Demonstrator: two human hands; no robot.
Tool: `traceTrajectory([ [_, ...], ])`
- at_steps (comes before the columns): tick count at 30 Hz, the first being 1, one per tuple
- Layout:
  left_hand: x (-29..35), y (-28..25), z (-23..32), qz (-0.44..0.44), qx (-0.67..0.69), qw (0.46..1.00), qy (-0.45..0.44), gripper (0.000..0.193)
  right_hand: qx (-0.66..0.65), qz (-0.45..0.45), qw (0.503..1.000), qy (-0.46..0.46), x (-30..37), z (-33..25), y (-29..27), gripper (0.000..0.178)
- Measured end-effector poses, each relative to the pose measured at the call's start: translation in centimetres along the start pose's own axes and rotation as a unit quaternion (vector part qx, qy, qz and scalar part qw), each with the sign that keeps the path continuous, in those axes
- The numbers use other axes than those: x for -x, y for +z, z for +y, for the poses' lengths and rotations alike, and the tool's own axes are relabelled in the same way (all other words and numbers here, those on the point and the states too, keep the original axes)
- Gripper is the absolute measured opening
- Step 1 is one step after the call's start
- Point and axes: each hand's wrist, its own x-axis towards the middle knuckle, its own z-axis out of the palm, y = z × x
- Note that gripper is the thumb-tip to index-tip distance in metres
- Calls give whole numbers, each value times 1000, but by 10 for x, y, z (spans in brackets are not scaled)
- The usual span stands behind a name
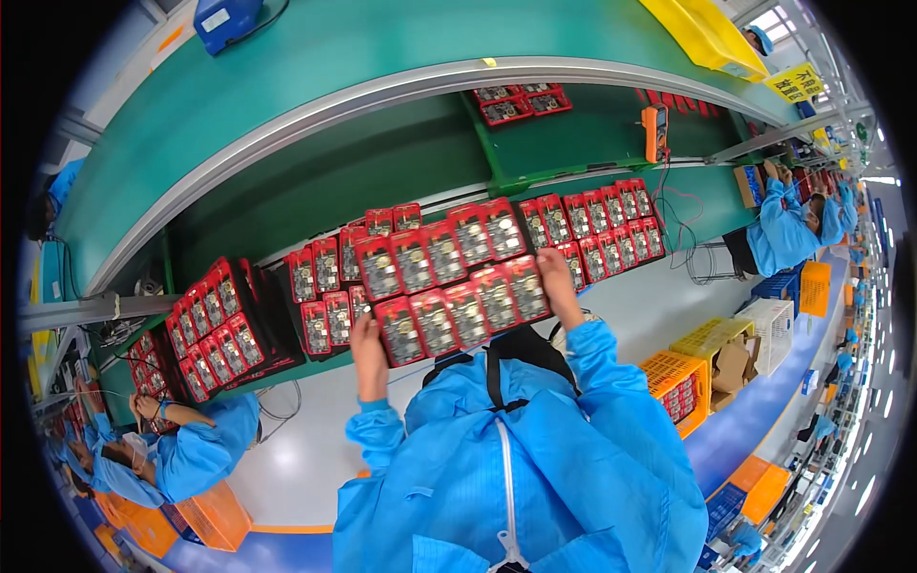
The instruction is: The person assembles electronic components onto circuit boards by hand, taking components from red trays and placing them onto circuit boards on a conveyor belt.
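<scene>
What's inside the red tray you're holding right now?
The red tray held by the left hand and right hand holds two rows of round metallic parts in its pockets. Anything under the tray is hidden.

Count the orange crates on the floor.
2 clearly in view: one orange crate right of the person, beside a yellow one; another lower left, near the seated co-worker. Orange shapes at the rim could hide more.

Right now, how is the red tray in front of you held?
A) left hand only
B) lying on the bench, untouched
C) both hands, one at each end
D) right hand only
C: the left hand grips the near-left end of the red tray and the right hand grips its right end.
</scene>
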Motion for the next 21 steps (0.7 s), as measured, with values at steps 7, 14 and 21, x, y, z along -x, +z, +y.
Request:
traceTrajectory([
  [7,26,120,-36,18,78,995,-56,30,10,31,996,-81,-77,32,-96,22],
  [14,-1,101,-119,69,-212,970,91,30,221,-108,946,-212,-123,50,-120,22],
  [21,-7,110,-90,44,-197,976,77,38,-186,65,826,-527,52,-297,-214,32],
])
